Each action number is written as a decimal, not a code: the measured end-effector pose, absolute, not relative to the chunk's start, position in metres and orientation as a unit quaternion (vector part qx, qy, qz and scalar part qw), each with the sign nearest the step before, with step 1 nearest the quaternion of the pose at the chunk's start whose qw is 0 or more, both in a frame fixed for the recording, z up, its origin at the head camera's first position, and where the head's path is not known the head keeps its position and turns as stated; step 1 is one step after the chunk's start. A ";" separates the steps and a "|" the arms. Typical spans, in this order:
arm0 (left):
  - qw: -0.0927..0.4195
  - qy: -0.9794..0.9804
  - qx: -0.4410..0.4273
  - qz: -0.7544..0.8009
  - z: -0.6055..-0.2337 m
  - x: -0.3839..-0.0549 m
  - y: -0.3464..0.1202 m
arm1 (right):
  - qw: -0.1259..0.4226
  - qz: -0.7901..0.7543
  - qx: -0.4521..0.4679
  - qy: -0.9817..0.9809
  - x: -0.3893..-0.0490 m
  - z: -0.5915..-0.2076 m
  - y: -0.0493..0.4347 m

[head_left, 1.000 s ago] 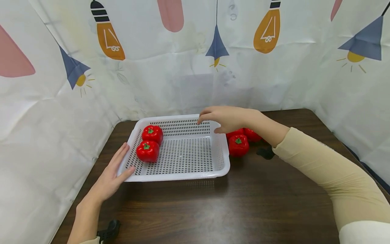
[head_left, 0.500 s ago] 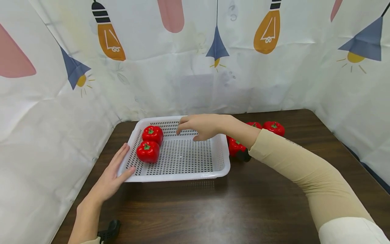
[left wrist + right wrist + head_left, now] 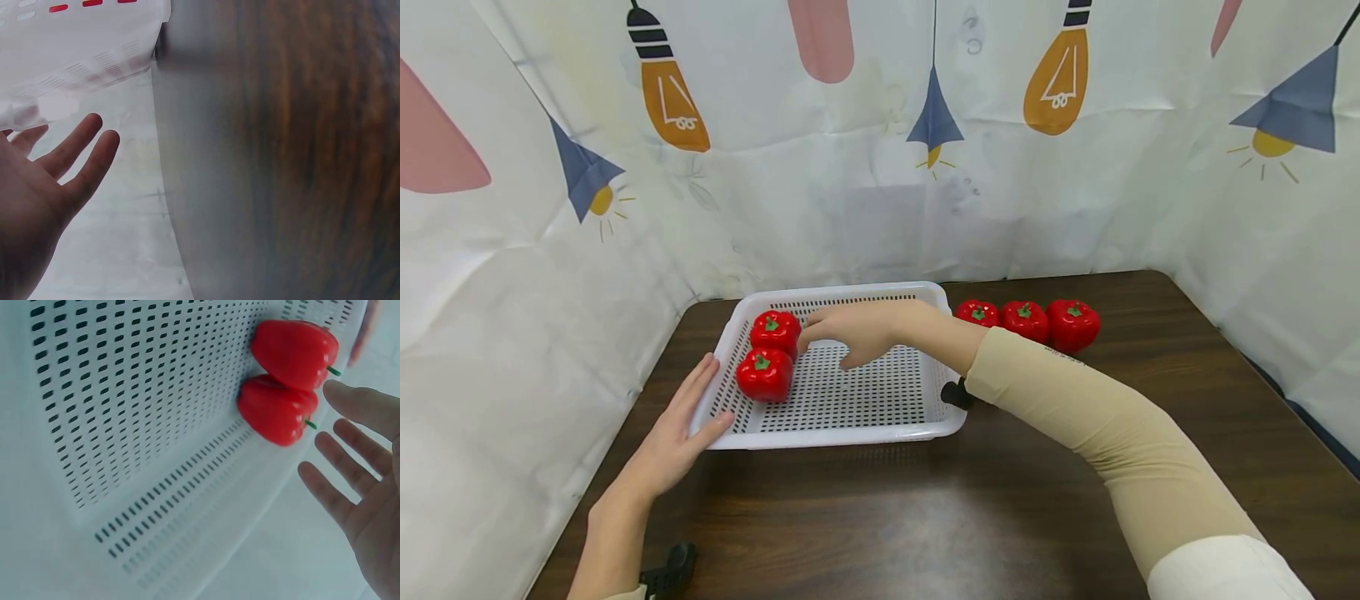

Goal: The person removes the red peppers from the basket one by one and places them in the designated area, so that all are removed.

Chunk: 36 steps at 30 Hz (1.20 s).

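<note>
A white perforated basket [image 3: 835,435] stands on the table. Two red bell peppers [image 3: 764,375] [image 3: 294,355] sit one behind the other along its left side, green stems showing. My left hand [image 3: 662,446] rests at the basket's front left corner, thumb over the rim and straight fingers along the outside. In the left wrist view, that hand's fingers [image 3: 84,153] spread below the basket's wall. My right hand [image 3: 861,329] is over the basket with nothing in it, fingertips right beside the rear pepper. The right wrist view shows its fingers [image 3: 328,490] loosely spread.
Three more red bell peppers [image 3: 1025,321] stand in a row on the dark wooden table [image 3: 1000,517], right of the basket. The right sleeve [image 3: 1075,408] crosses in front of them. A white curtain [image 3: 820,217] printed with lamps hangs behind and at the sides.
My right hand has moved left across the basket, from its right rim to beside the peppers inside. Its sleeve now covers the front pepper on the table. My left hand stays put.
</note>
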<state>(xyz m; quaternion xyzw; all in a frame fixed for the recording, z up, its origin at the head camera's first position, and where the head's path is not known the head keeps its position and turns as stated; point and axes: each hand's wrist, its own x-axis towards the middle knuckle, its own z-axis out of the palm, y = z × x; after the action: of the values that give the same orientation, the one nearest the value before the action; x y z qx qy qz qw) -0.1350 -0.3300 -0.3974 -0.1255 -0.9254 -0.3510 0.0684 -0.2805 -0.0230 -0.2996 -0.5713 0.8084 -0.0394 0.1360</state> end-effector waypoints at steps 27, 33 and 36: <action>0.064 -0.926 -0.122 -0.351 -0.397 -0.131 -0.329 | 0.162 -0.011 -0.569 0.806 -0.280 -0.320 -0.099; 0.063 -0.928 -0.121 -0.347 -0.396 -0.133 -0.327 | 0.162 -0.022 -0.569 0.806 -0.285 -0.328 -0.103; 0.063 -0.929 -0.120 -0.344 -0.395 -0.134 -0.327 | 0.165 -0.026 -0.566 0.807 -0.287 -0.331 -0.104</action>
<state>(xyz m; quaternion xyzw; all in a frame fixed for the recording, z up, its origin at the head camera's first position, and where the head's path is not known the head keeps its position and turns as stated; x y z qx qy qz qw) -0.1340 -0.3268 -0.3954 -0.1195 -0.9291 -0.3443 0.0625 -0.2869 -0.1037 -0.3312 -0.5659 0.8074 -0.0261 0.1649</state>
